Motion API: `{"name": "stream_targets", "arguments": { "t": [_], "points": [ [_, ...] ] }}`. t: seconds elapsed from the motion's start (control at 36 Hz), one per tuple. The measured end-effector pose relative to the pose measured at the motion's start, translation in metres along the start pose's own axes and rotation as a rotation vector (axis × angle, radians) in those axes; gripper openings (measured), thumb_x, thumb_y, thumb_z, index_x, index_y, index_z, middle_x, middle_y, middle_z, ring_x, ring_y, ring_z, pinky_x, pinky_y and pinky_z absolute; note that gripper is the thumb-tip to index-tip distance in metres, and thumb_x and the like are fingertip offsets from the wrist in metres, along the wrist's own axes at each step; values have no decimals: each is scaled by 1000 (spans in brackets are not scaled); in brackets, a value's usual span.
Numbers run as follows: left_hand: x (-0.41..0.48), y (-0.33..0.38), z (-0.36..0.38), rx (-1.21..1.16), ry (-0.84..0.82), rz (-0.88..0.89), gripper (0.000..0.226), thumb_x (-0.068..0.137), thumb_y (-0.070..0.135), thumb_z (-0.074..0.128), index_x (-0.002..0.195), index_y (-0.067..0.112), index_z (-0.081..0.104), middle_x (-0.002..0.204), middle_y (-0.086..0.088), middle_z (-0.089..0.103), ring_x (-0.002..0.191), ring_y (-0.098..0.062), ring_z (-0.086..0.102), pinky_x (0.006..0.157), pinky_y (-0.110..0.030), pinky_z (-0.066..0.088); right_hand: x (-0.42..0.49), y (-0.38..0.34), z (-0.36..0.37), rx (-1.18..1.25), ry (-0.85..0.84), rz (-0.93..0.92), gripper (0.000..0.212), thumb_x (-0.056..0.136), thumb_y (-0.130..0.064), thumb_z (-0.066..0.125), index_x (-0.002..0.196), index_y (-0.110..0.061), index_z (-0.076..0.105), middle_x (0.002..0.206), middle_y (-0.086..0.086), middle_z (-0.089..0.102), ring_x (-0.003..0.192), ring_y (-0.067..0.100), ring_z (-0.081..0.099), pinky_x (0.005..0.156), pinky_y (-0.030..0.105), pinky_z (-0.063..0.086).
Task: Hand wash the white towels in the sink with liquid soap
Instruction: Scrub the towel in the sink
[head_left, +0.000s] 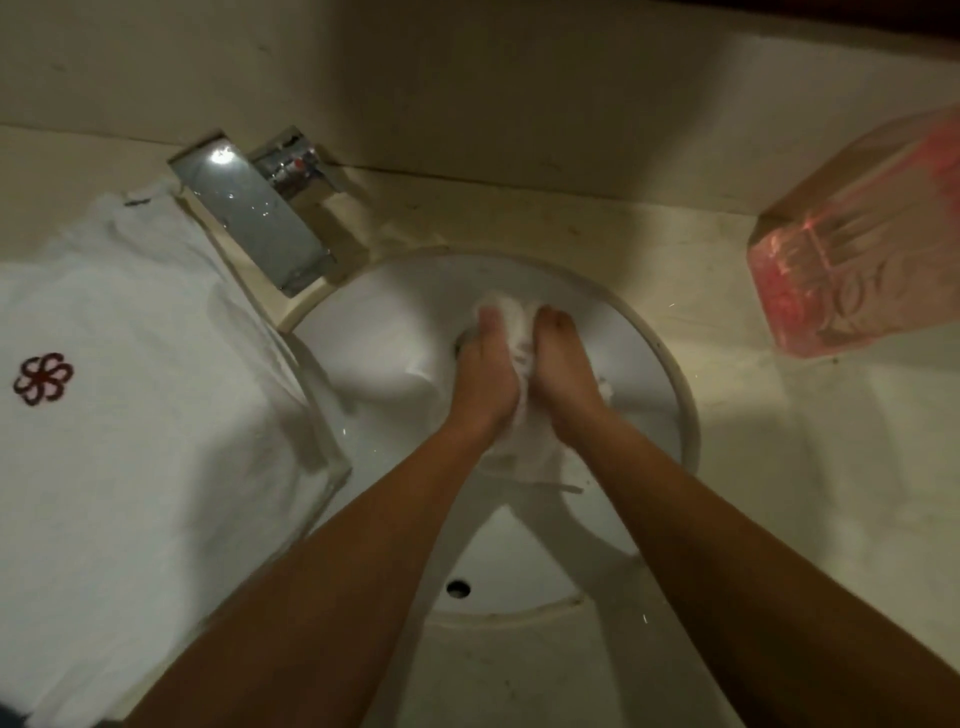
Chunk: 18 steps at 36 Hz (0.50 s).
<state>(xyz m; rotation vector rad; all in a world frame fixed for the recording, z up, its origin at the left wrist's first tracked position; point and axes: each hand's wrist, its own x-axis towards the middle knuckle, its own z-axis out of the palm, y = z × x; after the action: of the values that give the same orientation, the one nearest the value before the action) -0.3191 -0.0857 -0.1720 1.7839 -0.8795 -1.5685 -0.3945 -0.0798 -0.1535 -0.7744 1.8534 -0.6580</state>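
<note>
A small white towel (519, 332) is bunched in the round white sink (670, 364), over the drain. My left hand (483, 374) and my right hand (563, 364) press against it from either side, fingers pointing away from me, the cloth squeezed between the palms. Part of the towel hangs down toward my wrists. A larger white towel (140, 415) with a dark red flower emblem lies folded on the counter left of the sink. No soap bottle shows.
A chrome faucet (254, 218) with a flat spout reaches over the sink's upper left rim; no water runs from it. A pink and tan box (857, 244) stands on the beige counter (810, 493) at the right. An overflow hole (458, 588) sits in the near sink wall.
</note>
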Motion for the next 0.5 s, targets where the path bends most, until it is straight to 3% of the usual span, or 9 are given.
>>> {"name": "stream_targets", "arguments": {
  "t": [0.03,0.08,0.17,0.22,0.28,0.33,0.42,0.5],
  "points": [
    [-6,6,2,15,3,25,67,113,56,24,123,10,71,110,-5,74,107,-17,69,100,-31,54,7,-8,-3,3,-7,-11,33,117,-33,32,125,-11,55,117,5,59,109,26,60,78,25,40],
    [-2,19,-1,-5,84,30,62,113,55,23,102,17,70,95,2,70,95,-16,66,88,-29,50,3,-16,0,6,-39,-52,34,117,-36,31,125,-13,55,115,4,60,108,25,61,86,27,46],
    [12,30,-18,7,162,-28,61,114,53,21,88,18,64,92,1,71,90,-18,63,89,-30,44,-34,-11,8,125,-86,-76,27,117,-40,29,121,-32,54,106,-13,57,100,5,57,97,27,45],
    [11,26,-19,8,117,-50,65,114,54,22,87,16,68,86,0,72,88,-20,68,88,-33,48,-39,-8,7,93,-102,-109,26,117,-38,28,121,-34,53,107,-17,58,98,-3,57,93,22,44],
    [2,19,-11,0,56,-44,65,114,54,24,98,15,73,93,0,73,96,-20,69,92,-33,50,-20,-14,3,57,-23,-72,42,116,-44,26,127,-18,57,122,-2,65,108,12,62,99,26,44],
    [-3,16,-4,8,4,-3,65,113,56,23,128,15,70,113,-1,69,115,-21,65,102,-34,49,-3,-22,-2,25,-29,-3,66,103,-55,23,130,-6,59,131,16,65,119,32,64,109,45,49],
    [9,27,-15,-2,27,-17,71,111,62,19,135,14,66,112,-1,68,117,-24,65,107,-36,49,14,-10,-5,134,-48,98,71,92,-66,30,128,-18,68,125,10,73,117,32,69,109,55,52],
    [23,32,-36,108,34,-28,83,108,68,13,146,10,60,122,-6,71,117,-27,67,111,-41,48,10,-1,-16,136,-54,102,77,95,-69,35,142,-15,62,140,15,66,130,38,62,115,53,47]
  ]
}}
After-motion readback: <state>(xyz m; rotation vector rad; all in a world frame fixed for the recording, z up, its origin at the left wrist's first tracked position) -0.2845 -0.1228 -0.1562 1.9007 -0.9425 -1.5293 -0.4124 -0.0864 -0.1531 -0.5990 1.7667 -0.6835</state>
